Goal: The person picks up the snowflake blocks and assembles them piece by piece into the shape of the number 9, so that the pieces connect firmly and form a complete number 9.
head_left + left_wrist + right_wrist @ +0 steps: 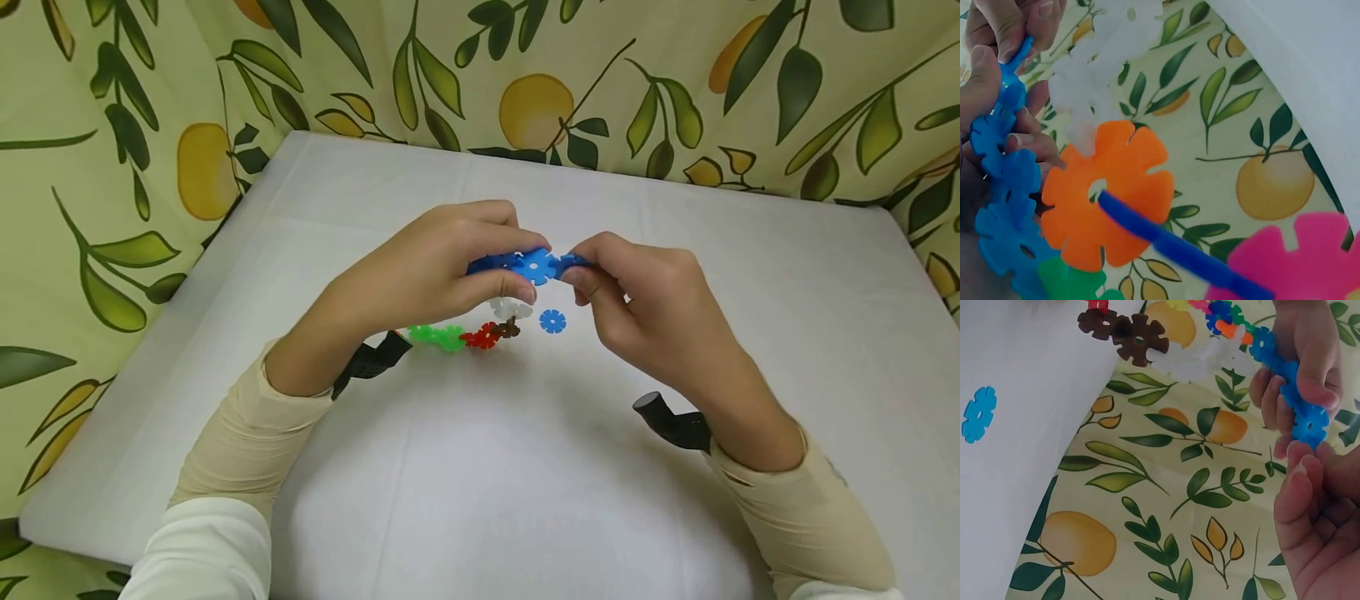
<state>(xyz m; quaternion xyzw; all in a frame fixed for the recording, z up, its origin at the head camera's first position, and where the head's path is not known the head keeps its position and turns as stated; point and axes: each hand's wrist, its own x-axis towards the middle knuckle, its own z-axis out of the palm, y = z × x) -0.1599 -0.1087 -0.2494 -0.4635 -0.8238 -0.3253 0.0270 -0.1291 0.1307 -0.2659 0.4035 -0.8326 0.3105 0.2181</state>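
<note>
Between my two hands, held above the white table, runs a chain of blue notched snowflake discs (534,267). My left hand (431,262) grips the chain with fingers above and thumb below. My right hand (660,296) pinches the blue disc at its right end between thumb and fingers. In the left wrist view the chain continues with a green disc (1072,281), an orange disc (1129,159), a dark blue one edge-on (1194,256) and a pink one (1310,259). White discs (1079,87) hang near the orange one. Brown discs (1141,342) show in the right wrist view.
A loose blue disc (552,322) lies on the white tabletop (480,467) below my hands. Bright green (450,337) and red discs (487,336) show beneath my left hand. Leaf-and-fruit patterned cloth (420,50) surrounds the table. A black camera mount (675,423) juts from my right wrist.
</note>
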